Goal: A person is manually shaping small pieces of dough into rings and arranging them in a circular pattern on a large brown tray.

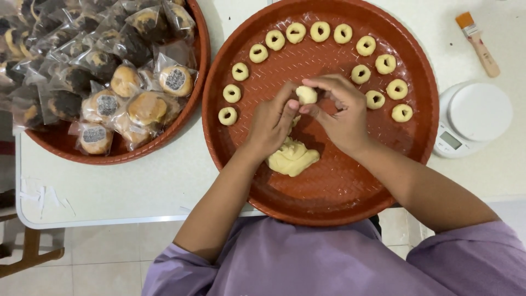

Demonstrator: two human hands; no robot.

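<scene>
1. Pinching a small pale dough ball (306, 94) over the middle of the round red tray (329, 192), both hands meet: the left hand (272, 123) has its grip clamped on the ball from below and the side, the right hand (339, 112) closes thumb and fingertips on it from the other side.
2. Just under the hands, a soft lump of yellow dough (292, 158) lies on the tray floor.
3. Curving along the tray's far rim, a row of dough rings (320, 31), each with a dented centre, sits evenly spaced; a second short run lies to the right.
4. Off to the left, a second red tray (118, 153) holds clear plastic packets of round pastries (174, 79), some golden, some dark-topped, piled loosely.
5. On the right, a white round kitchen scale (474, 118) touches the tray edge; a pastry brush (478, 43) with an orange band lies beyond it.
6. White desk (126, 186) beneath, pale tiled floor below; bare room shows along the near edge of the desk.
</scene>
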